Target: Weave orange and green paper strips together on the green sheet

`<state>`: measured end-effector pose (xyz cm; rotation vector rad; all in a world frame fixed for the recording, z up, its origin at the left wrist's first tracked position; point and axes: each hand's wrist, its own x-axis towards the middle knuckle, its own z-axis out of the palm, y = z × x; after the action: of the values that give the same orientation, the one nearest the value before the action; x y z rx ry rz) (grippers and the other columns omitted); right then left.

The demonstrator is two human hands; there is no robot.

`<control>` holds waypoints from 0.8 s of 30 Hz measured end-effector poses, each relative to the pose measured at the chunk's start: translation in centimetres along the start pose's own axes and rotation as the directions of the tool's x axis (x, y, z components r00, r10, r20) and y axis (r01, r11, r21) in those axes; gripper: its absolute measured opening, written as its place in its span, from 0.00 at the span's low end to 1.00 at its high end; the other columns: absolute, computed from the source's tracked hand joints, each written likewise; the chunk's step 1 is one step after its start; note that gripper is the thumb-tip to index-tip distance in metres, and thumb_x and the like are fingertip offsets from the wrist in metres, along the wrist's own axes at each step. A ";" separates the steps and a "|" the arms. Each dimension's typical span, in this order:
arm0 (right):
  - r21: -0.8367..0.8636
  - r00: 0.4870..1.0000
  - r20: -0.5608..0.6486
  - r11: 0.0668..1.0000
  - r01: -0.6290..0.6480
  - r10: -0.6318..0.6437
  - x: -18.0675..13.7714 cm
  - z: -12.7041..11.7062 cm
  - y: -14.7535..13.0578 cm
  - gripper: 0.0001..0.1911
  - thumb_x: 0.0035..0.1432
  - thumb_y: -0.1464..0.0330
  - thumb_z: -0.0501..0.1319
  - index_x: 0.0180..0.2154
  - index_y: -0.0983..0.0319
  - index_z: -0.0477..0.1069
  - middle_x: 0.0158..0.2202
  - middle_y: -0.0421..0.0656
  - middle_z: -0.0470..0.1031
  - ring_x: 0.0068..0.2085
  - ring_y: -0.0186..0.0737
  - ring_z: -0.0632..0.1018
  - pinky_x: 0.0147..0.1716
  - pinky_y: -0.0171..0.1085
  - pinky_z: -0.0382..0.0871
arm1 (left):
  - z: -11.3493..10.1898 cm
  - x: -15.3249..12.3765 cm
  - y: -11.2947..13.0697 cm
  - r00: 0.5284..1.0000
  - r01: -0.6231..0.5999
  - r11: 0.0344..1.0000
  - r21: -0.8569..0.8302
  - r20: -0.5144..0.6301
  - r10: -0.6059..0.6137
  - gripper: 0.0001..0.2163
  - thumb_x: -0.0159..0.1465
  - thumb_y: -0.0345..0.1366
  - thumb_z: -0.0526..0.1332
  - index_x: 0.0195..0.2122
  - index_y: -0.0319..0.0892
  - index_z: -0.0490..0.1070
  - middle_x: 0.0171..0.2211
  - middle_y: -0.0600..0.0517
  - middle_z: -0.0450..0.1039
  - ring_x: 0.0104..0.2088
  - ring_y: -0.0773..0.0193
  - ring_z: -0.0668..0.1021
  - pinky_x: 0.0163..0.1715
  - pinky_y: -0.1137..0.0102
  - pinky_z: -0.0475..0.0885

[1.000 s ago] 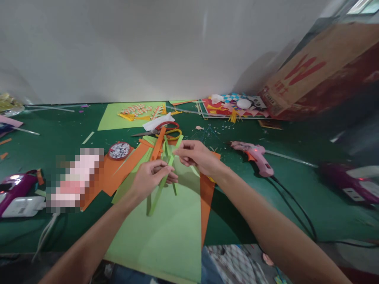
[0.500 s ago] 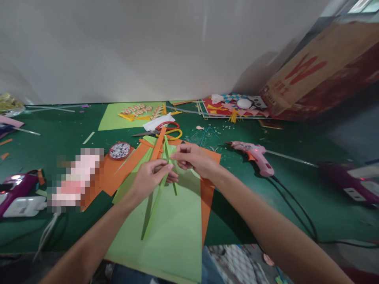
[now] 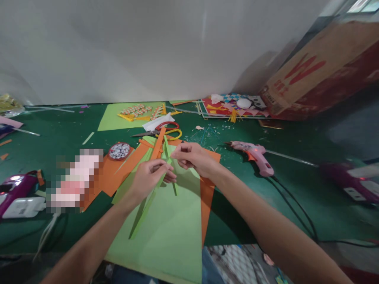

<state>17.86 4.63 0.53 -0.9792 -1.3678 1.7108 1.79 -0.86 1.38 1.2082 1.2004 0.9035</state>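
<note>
Both hands meet over a light green paper sheet (image 3: 168, 240). My left hand (image 3: 151, 175) pinches a narrow green paper strip (image 3: 142, 215), whose long end slants down toward the lower left. Close beside it, my right hand (image 3: 191, 157) closes finger and thumb on the upper end of the same strip. Another green strip (image 3: 175, 188) hangs just below my fingers. Orange paper strips (image 3: 158, 144) lie crossed behind my left hand. Scissors (image 3: 166, 132) with red and yellow handles rest just beyond. Orange sheets (image 3: 207, 203) stick out from under the green one.
A pink glue gun (image 3: 254, 154) lies to the right, its cord (image 3: 296, 209) trailing to the edge. At left are a round box of beads (image 3: 119, 151), a blurred-out pink object (image 3: 75, 181) and a purple power strip (image 3: 19, 187). A paper bag (image 3: 314, 75) leans at back right.
The lower end of the held green strip has swung to the left. My left hand has turned slightly; both hands stay in nearly the same place.
</note>
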 end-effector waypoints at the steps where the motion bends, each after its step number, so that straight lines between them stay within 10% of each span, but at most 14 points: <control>1: -0.005 1.000 -0.015 1.000 0.008 -0.008 0.0 -0.1 -0.2 0.15 0.45 0.63 0.67 0.19 0.63 0.64 0.12 0.33 0.59 0.16 0.24 0.58 0.16 0.31 0.47 | 0.0 0.0 -0.1 1.000 0.009 1.000 0.005 0.002 -0.009 0.10 0.56 0.42 0.62 0.26 0.39 0.72 0.23 0.48 0.78 0.24 0.62 0.80 0.28 0.69 0.76; 24: -0.147 0.996 0.074 0.988 -0.042 0.054 -0.2 0.2 -0.3 0.14 0.46 0.62 0.66 0.20 0.63 0.66 0.14 0.36 0.65 0.16 0.27 0.65 0.16 0.30 0.47 | 0.0 0.0 -0.1 0.999 -0.015 0.999 -0.041 -0.030 0.014 0.10 0.57 0.42 0.61 0.27 0.39 0.71 0.23 0.49 0.78 0.25 0.62 0.80 0.29 0.69 0.76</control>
<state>17.82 4.42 0.87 -1.0431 -1.5488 1.7194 1.77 -0.85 1.28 1.1756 1.1923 0.9560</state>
